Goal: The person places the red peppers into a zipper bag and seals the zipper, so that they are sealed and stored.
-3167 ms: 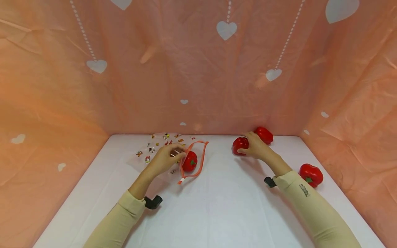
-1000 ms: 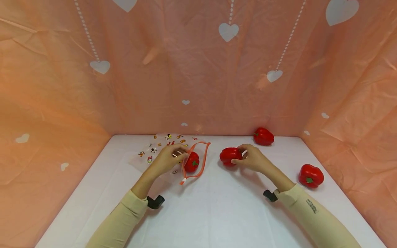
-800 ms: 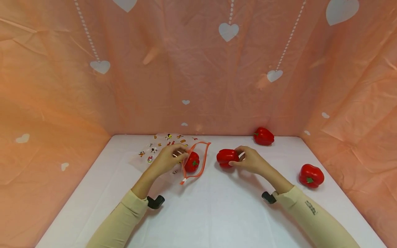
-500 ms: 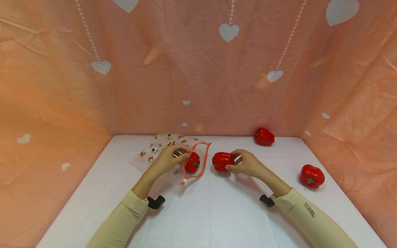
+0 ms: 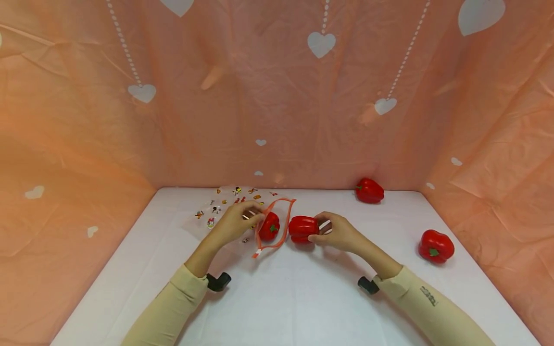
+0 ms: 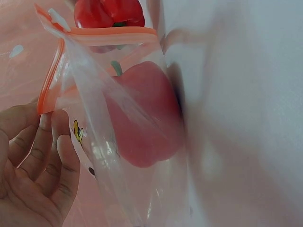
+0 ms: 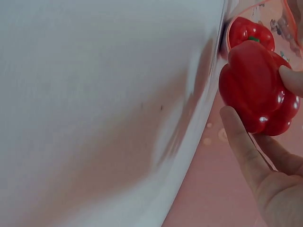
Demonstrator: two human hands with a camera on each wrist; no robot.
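A clear zip bag (image 6: 142, 198) with cartoon prints and an orange zip edge lies at the table's back left, its mouth spread towards the right. Inside it sits one red bell pepper (image 6: 147, 113), seen through the film in the left wrist view. My left hand (image 5: 235, 222) pinches the zip edge on the left of the mouth. Just outside the mouth, on its right, my right hand (image 5: 339, 233) holds a second red bell pepper (image 5: 303, 229) between thumb and fingers. In the right wrist view this held pepper (image 7: 255, 90) partly covers the bagged one.
Another red bell pepper (image 5: 369, 191) lies at the back right, near the curtain. One more bell pepper (image 5: 435, 246) is by the table's right edge. An orange curtain (image 5: 277, 96) with hearts walls the white table (image 5: 277, 307) at the back and sides.
My right hand has taken the bell pepper from the back right and carried it left and nearer, to the bag's mouth. My left hand has stayed on the zip edge.
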